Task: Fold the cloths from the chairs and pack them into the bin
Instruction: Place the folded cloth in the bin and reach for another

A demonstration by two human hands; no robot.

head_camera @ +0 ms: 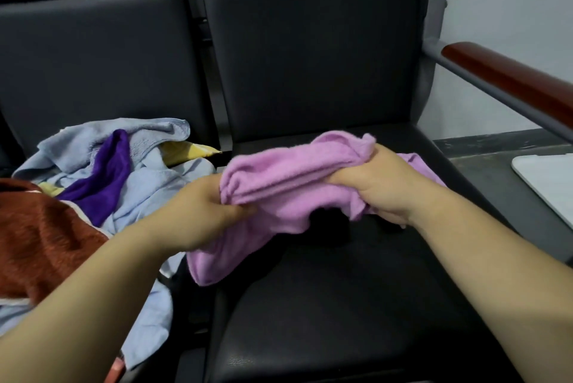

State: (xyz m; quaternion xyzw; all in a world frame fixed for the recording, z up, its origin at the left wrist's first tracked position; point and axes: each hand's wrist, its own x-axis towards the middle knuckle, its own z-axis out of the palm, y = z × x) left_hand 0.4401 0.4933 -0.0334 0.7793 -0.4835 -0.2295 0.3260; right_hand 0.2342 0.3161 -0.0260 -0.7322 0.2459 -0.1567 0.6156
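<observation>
A bunched pink cloth [288, 178] hangs just above the black seat of the right chair [325, 289]. My left hand [204, 212] grips its left end, fingers curled round the folds. My right hand [381, 184] grips its right end; a pink flap trails behind that hand and another droops below my left wrist. On the left chair lies a heap of cloths: a light blue one [148, 184], a purple one [102, 181], a rust-brown one [37, 243] and a bit of yellow [192, 151].
The right chair has a brown wooden armrest [511, 78] on a grey bar. The corner of a white container [548, 181] shows at the right edge on the dark floor. A pale wall stands behind.
</observation>
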